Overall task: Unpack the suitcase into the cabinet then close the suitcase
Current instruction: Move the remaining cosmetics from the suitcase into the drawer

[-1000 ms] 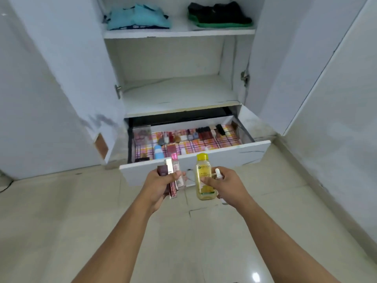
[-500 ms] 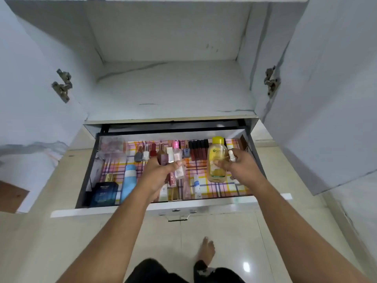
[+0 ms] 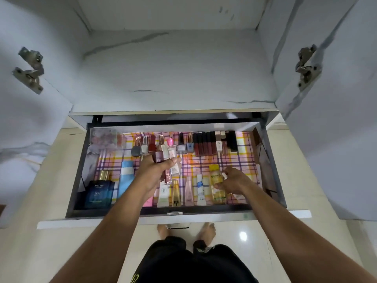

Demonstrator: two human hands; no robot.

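Note:
The white cabinet's drawer (image 3: 77, 176) is pulled out below me, lined with plaid paper and filled with cosmetics. My left hand (image 3: 152, 174) hovers over the drawer's middle and grips a bunch of small cosmetic tubes (image 3: 170, 166), maroon and pink. My right hand (image 3: 233, 180) is low at the front right of the drawer and holds a yellow bottle (image 3: 217, 183) together with a small white-capped vial; the bottle lies beside the row of tubes. The suitcase is out of view.
A row of nail polishes (image 3: 161, 146) and dark lipsticks (image 3: 206, 144) lines the drawer's back. A blue perfume box (image 3: 99, 193), a light blue bottle (image 3: 126, 178) and several tubes (image 3: 188, 194) fill the front. Open cabinet doors (image 3: 336, 99) flank both sides. My feet stand under the drawer front.
I have stepped up to the drawer and leaned over it. My right hand has lowered the yellow bottle to the drawer's front right. My left hand has stayed over the middle with its tubes.

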